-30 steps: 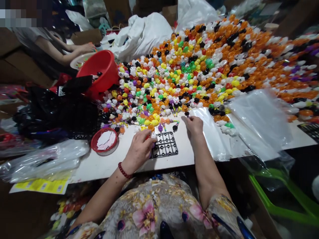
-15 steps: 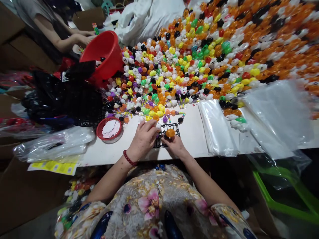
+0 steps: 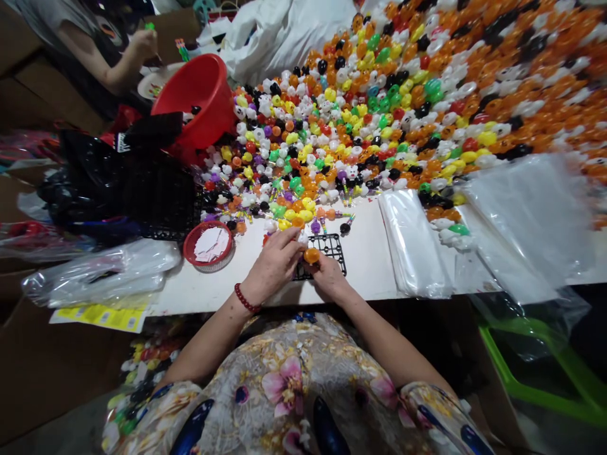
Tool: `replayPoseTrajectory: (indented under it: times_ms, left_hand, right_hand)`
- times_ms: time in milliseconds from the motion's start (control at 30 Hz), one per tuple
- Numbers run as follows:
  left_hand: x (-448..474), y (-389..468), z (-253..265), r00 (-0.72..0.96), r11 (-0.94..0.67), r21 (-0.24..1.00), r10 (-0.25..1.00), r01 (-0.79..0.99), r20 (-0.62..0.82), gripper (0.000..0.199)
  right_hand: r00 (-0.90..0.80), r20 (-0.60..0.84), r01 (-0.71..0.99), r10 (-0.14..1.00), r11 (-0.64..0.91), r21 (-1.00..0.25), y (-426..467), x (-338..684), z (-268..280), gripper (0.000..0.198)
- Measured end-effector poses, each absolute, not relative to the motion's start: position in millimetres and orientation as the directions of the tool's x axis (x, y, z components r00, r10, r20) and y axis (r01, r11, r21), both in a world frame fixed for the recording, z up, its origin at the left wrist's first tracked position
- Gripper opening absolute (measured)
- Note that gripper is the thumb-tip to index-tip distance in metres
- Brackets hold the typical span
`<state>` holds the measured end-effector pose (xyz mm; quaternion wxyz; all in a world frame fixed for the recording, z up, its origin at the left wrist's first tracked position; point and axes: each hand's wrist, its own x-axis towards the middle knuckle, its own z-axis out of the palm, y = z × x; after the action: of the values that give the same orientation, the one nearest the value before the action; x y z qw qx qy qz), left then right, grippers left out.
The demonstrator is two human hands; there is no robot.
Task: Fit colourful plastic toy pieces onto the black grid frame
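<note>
We pinch the orange ball (image 3: 312,255) between both hands, right hand (image 3: 331,280) fingers clamped, left hand (image 3: 275,265) steadying over the black grid tray (image 3: 332,246); seat it squarely.

our two bare forearms, a red beaded bracelet (image 3: 245,299) on our left wrist, our short-sleeved floral dress (image 3: 294,385) in beige and grey with pink blooms and dark blue patches

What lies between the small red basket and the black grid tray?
In the head view, bare white table and the left hand lie between the small red basket and black grid tray.
</note>
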<state>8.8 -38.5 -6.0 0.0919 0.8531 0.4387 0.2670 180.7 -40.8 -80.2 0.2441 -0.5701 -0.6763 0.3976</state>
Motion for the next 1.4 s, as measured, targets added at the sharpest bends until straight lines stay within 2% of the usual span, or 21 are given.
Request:
replayPoseTrajectory:
  times_ms: [200,400,567,633,733,800,867,967,1133,1233,1400]
  left_hand:
    - [8.9,-38.2,-4.6,0.483,-0.609,0.404,0.791,0.683,0.376,0.024]
    - [6.9,-39.8,-4.1,0.512,-0.629,0.37,0.775,0.684,0.37,0.028]
    - [7.6,-40.5,-5.4,0.645,-0.732,0.223,0.675,0.643,0.359,0.028]
    - [8.2,-39.4,-7.4,0.668,-0.739,0.186,0.668,0.648,0.329,0.025]
    - [8.4,-38.1,-10.0,0.647,-0.711,0.158,0.694,0.685,0.317,0.026]
    - [8.2,-38.4,-10.9,0.638,-0.703,0.147,0.699,0.696,0.323,0.027]
    - [8.1,-39.4,-11.0,0.638,-0.703,0.148,0.7,0.696,0.32,0.027]
    - [8.9,-41.4,-10.1,0.639,-0.702,0.164,0.703,0.693,0.311,0.028]
    - [10.1,-45.3,-5.5,0.626,-0.7,0.179,0.704,0.691,0.335,0.034]
    - [8.0,-48.8,-1.2,0.628,-0.709,0.18,0.694,0.682,0.353,0.038]
    - [0.6,-55.2,5.5,0.629,-0.72,0.177,0.68,0.671,0.377,0.046]
  right_hand:
    - [-0.339,-0.181,0.759,0.923,0.155,-0.632,-37.5,181.1,-70.5,0.022]
    - [-0.413,-0.191,0.782,0.89,0.239,-0.576,-33.6,182.1,-67.3,0.025]
    - [-0.413,-0.164,0.744,0.896,0.229,-0.628,-34.2,178.9,-69.4,0.025]
    - [-0.394,-0.134,0.69,0.909,0.196,-0.697,-36.4,180.6,-71.5,0.023]
    - [-0.377,-0.072,0.506,0.924,0.14,-0.851,-38.0,192.0,-74.6,0.02]
    - [-0.316,-0.016,0.395,0.949,0.117,-0.911,-33.9,205.6,-74.4,0.02]
    - [-0.192,0.053,0.384,0.98,0.124,-0.915,-22.0,222.1,-70.8,0.021]
    - [0.004,0.127,0.495,0.992,0.108,-0.862,12.0,245.8,-59.6,0.024]
    - [0.233,0.089,0.714,0.968,-0.108,-0.691,87.4,264.7,-43.5,0.019]
    - [0.278,0.05,0.747,0.959,-0.183,-0.639,119.3,262.4,-43.8,0.017]
    - [0.285,0.007,0.74,0.959,-0.215,-0.637,125.3,255.8,-51.5,0.015]
